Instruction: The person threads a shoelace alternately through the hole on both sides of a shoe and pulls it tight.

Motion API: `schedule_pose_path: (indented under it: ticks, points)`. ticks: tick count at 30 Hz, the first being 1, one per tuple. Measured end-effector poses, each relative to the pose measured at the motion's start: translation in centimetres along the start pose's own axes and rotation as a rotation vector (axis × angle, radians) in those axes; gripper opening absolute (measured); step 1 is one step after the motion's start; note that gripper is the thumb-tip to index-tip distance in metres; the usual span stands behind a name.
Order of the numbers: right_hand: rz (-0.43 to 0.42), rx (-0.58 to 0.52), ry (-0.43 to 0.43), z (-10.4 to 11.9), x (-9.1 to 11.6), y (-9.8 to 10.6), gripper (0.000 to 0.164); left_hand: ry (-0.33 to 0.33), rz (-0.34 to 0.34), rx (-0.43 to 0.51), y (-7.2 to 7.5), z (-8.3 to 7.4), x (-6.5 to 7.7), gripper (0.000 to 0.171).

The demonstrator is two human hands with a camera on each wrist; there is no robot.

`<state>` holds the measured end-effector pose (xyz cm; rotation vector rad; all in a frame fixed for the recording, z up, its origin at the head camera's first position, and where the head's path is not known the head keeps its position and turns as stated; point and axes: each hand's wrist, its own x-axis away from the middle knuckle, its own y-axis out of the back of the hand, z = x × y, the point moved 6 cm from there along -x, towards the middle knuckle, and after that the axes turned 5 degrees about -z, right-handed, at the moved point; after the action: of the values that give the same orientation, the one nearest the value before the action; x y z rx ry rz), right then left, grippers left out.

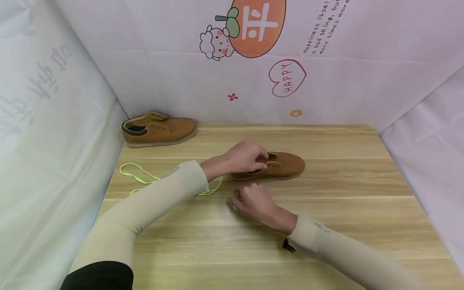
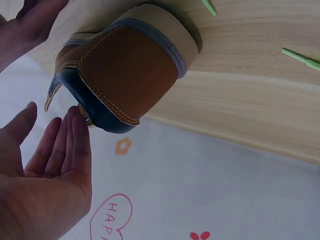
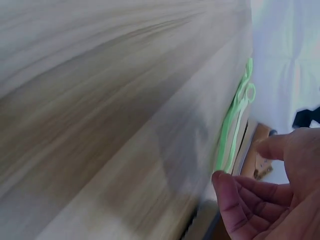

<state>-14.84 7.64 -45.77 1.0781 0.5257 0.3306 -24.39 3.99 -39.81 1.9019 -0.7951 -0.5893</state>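
I'm looking down on the wooden table (image 1: pixel 326 225). My left hand (image 1: pixel 246 157) rests over the collar end of the near brown shoe (image 1: pixel 284 165), which sits mid-table with its toe pointing right; the wrist view shows those fingers (image 2: pixel 60 145) straight and together, tips just at the shoe's collar, gripping nothing. My right hand (image 1: pixel 253 201) hovers just in front of the shoe, fingers loosely bent, holding nothing. The neon green lace (image 1: pixel 145 177) lies on the boards under my left forearm. A second brown shoe (image 1: pixel 159 129) sits back-left against the backdrop.
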Motion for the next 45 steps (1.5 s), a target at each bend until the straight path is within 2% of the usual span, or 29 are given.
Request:
schedule_pose_path:
  ticks: [3,6,13,18,24,28,34,39,42,45]
  points:
    - [0.004,0.019,0.001,0.7,-0.8,-1.0,0.042,-0.009,0.049,-0.015,-0.5,-0.2,-0.5,0.019]
    - [-0.001,0.048,-0.002,1.1,-1.5,-1.7,0.039,-0.011,0.082,-0.006,-0.9,-0.2,-0.7,0.02]
    - [-0.057,0.135,-0.042,1.5,-2.9,-3.0,0.036,-0.014,0.123,-0.003,-1.3,-0.5,-0.9,0.046]
    - [-0.117,0.179,-0.065,1.7,-3.7,-3.9,0.033,-0.021,0.157,-0.022,-1.6,-0.5,-1.1,0.055]
    - [-0.16,0.291,-0.055,2.1,-4.6,-4.4,0.031,-0.021,0.143,-0.048,-1.8,-0.1,-1.1,0.052]
    - [-0.178,0.371,-0.042,2.4,-5.0,-4.8,0.031,-0.016,0.137,-0.017,-2.0,0.2,-1.0,0.049]
    - [-0.176,0.405,-0.073,2.6,-4.8,-5.0,0.032,-0.018,0.122,0.006,-2.0,0.3,-0.9,0.045]
    - [-0.164,0.459,-0.056,2.5,-4.5,-5.0,0.028,-0.021,0.114,0.019,-2.0,0.4,-0.8,0.036]
    - [-0.142,0.446,-0.065,2.2,-4.2,-4.8,0.025,-0.023,0.11,0.044,-2.0,0.5,-0.7,0.033]
    - [-0.085,0.36,-0.084,2.0,-3.6,-4.3,0.027,-0.022,0.106,0.063,-2.0,0.6,-0.5,0.033]
